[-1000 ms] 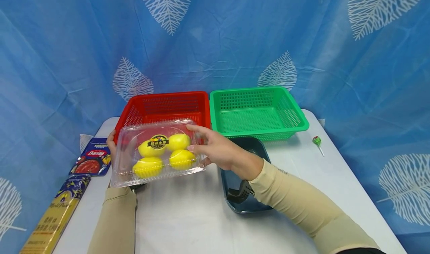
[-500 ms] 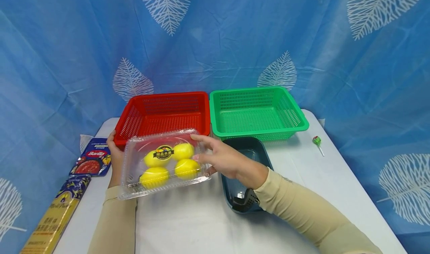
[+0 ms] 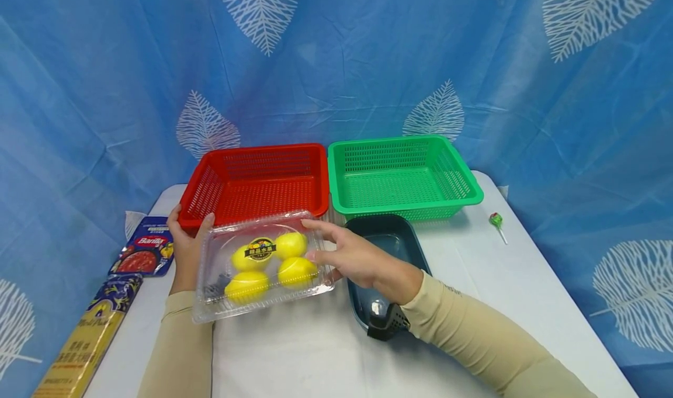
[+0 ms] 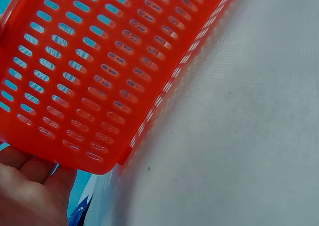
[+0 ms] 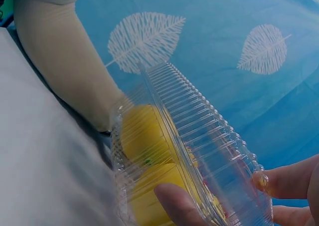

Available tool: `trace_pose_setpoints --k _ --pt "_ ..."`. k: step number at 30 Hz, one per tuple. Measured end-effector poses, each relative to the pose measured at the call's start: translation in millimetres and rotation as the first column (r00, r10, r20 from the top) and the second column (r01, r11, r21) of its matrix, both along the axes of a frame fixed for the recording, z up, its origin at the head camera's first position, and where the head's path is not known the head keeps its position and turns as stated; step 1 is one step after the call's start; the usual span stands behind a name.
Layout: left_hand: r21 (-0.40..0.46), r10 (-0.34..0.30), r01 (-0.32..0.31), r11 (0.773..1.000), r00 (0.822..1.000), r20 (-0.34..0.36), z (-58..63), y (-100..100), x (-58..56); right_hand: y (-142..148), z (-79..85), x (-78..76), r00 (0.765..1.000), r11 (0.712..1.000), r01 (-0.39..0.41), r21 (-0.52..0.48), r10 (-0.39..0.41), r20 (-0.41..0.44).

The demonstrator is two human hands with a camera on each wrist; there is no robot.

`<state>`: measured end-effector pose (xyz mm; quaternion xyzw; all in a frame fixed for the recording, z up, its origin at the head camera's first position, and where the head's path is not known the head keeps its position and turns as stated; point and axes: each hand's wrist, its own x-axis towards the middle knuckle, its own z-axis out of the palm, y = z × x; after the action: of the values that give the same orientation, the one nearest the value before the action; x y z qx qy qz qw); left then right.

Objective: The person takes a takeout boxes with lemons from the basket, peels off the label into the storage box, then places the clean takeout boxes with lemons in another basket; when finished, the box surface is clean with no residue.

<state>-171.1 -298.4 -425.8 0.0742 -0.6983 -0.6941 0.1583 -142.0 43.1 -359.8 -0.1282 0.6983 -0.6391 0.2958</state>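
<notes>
In the head view my right hand (image 3: pixel 363 258) grips the right end of a clear plastic fruit box (image 3: pixel 215 304), thumb and fingers on opposite sides. The box is lidded, has a black label and contains several yellow lemons (image 3: pixel 247 286). It is held up, tilted, in front of the red basket (image 3: pixel 263 196). My left hand (image 3: pixel 189 249) holds the red basket's near left corner, and the box partly covers its wrist. The left wrist view has the left hand's fingers (image 4: pixel 35 168) at the red basket's edge. Lemons (image 5: pixel 147 136) show through the box wall in the right wrist view.
A green basket (image 3: pixel 399 184) stands right of the red one. In front is a dark blue tray (image 3: pixel 386 234), partly behind my right arm. A lollipop (image 3: pixel 496 221) lies at right; a sauce pouch (image 3: pixel 144 246) and a pasta pack (image 3: pixel 79 339) lie at left.
The fruit box has come down and slightly right, toward me, in my right hand, uncovering more of the red basket and my left hand. The left hand stays at the basket's corner.
</notes>
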Motion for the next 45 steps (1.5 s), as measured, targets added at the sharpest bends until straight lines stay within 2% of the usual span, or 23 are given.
trace_pose_setpoints --k 4,11,16,22,45 --pt "-0.019 0.024 -0.024 1.0 0.999 -0.026 -2.0 0 -0.8 1 -3.3 2.5 1.0 1.0 -0.004 0.002 0.004 -0.003" --pt "-0.054 0.056 -0.057 0.997 0.998 -0.011 -5.6 1 -2.5 3 -9.2 6.1 1.0 1.0 0.002 0.026 -0.001 -0.011" --pt "-0.04 0.055 -0.056 0.998 0.998 -0.027 -7.5 0 -4.4 6 -12.3 9.9 1.0 1.0 0.01 0.015 -0.01 0.002" --pt "-0.07 0.054 -0.057 0.996 0.998 -0.044 -9.2 -3 -7.0 7 -18.9 11.8 1.0 1.0 0.018 0.011 -0.019 0.008" --pt "-0.086 0.06 -0.062 0.994 0.998 -0.033 -8.6 -2 -6.1 -2 -36.2 15.8 0.999 0.999 0.038 -0.006 -0.038 -0.008"
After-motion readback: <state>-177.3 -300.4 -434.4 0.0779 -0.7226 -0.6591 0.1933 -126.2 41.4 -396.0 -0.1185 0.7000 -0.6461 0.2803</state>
